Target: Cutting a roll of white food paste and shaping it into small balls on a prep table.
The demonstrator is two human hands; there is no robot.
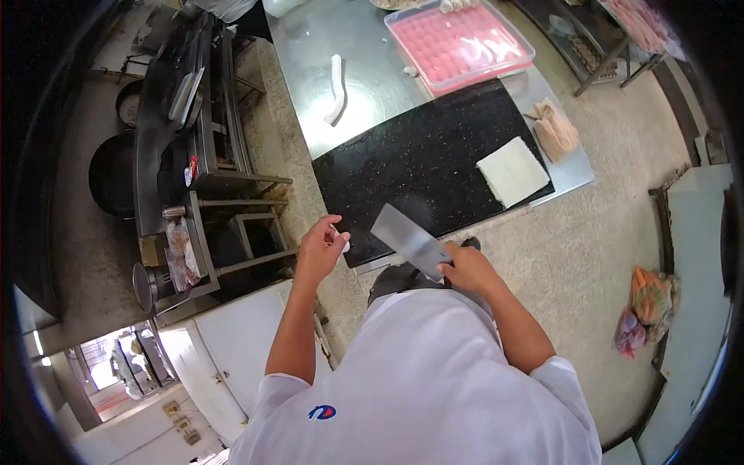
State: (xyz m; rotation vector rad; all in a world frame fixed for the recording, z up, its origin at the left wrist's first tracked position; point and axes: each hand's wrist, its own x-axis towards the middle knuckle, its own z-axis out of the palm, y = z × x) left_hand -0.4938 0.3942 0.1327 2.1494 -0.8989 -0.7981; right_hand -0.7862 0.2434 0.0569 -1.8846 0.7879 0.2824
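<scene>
My right hand (468, 266) grips a broad-bladed cleaver (407, 238), its blade pointing up and left over the near edge of a black speckled slab (407, 157). Just off the slab's left corner, my left hand (321, 247) holds a small white piece (345, 239) between thumb and fingers. A white roll, perhaps dough (336, 90), lies on the steel table (372, 75) beyond the slab. On the slab's right end rests a folded white cloth (514, 172). Behind the slab stands a clear plastic tray (459, 43) with rows of pink round pieces.
A crumpled beige cloth (555, 131) lies on the table's right end. To the left is a metal cooking station (197, 145) with large black woks (113, 174). Bagged carrots (650, 295) lie on the floor at right, beside a pale cabinet (697, 232). A rack (604, 64) stands at the back right.
</scene>
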